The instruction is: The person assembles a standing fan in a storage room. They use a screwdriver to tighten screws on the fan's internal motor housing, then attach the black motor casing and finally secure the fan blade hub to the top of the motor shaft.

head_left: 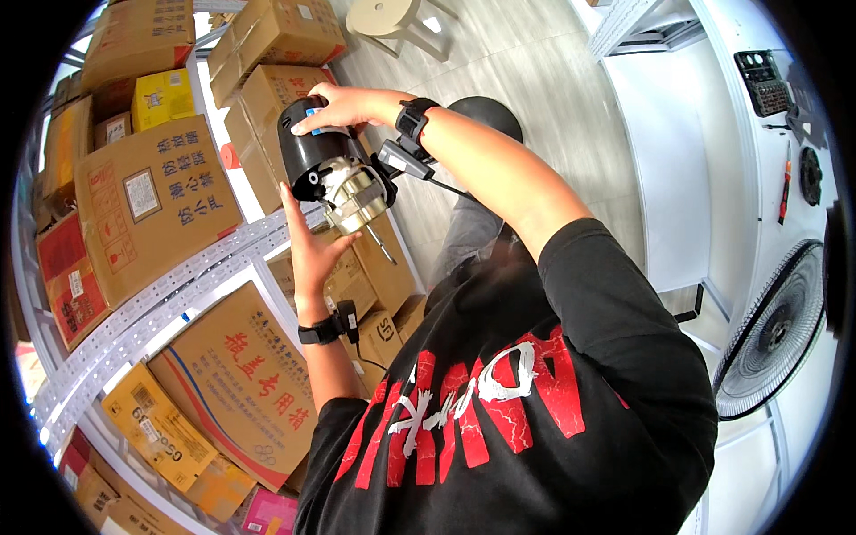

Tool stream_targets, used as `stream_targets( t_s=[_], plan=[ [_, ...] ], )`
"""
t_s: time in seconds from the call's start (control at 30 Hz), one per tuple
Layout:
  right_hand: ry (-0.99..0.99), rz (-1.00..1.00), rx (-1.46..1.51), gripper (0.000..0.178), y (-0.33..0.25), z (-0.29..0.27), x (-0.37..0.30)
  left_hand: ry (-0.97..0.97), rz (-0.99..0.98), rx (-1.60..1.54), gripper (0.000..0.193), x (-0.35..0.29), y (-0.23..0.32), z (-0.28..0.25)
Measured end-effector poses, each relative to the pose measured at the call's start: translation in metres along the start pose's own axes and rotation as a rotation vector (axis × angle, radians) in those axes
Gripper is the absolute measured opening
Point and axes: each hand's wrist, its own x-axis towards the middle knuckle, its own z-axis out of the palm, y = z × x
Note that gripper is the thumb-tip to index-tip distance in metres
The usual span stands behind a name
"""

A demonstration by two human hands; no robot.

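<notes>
In both hands, out over the shelf's edge, is a motor (357, 198) with a rounded black housing, a silver metal body and a thin metal shaft pointing down to the right. My right hand (332, 109) wraps over the top of the black housing, its thumb lying near a blue label. From below, my left hand (312, 245) cups the metal end, thumb and fingers spread around it. Black straps circle both wrists, with small black boxes and cables near them. The far side of the motor is hidden.
Cardboard boxes (160, 192) fill a white metal rack (169, 276) on the left. Beyond the hands are a beige stool (383, 16) and a round black disc (489, 118). On the right, a white table holds a screwdriver (786, 183); a fan grille (774, 330) stands beside it.
</notes>
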Motion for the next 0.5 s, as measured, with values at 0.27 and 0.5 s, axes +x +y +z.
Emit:
stream_targets(
  t_s=[0.27, 0.5],
  plan=[
    [0.0, 0.017, 0.038, 0.097, 0.004, 0.0, 0.006, 0.034, -0.006, -0.055, 0.137, -0.007, -0.002, 0.002],
    [-0.026, -0.197, 0.076, 0.095, 0.003, -0.007, 0.026, 0.045, -0.006, -0.135, 0.134, -0.009, -0.012, 0.005]
  ],
)
